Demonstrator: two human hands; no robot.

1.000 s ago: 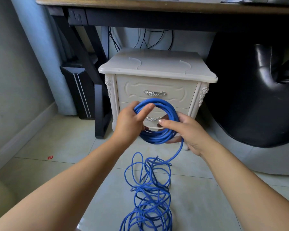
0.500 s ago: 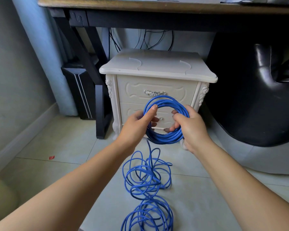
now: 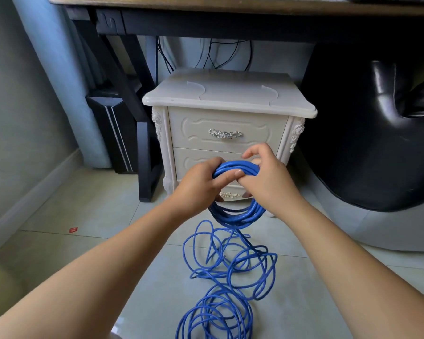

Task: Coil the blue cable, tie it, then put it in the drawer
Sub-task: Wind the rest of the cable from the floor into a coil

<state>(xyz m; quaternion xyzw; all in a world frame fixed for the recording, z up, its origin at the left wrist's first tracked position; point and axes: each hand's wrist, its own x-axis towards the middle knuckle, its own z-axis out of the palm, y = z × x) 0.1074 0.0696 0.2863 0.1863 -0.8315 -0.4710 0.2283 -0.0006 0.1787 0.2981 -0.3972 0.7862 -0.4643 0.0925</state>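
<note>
- While the left hand (image 3: 198, 185) clamps the coil of blue cable (image 3: 240, 216), thumb over the strands, the right hand (image 3: 267, 178) curls round the coil's top, touching the left.
- The coil hangs just before the nightstand (image 3: 227, 97), at its shut lower drawer (image 3: 189, 160).
- Loose loops (image 3: 214, 311) trail onto the floor (image 3: 83, 216) in front of the nightstand.

Top drawer (image 3: 260, 133) front unblocked; desk leg (image 3: 143, 162) just left, black chair (image 3: 353, 155) right; loose cable (image 3: 229, 275) covers floor.

A person's left hand (image 3: 196, 184) and right hand (image 3: 267, 177), both bare, with the left forearm (image 3: 96, 277) and right forearm (image 3: 353, 260) uncovered to the frame's edge; the visible left thumbnail (image 3: 238, 172) is short and plain.
</note>
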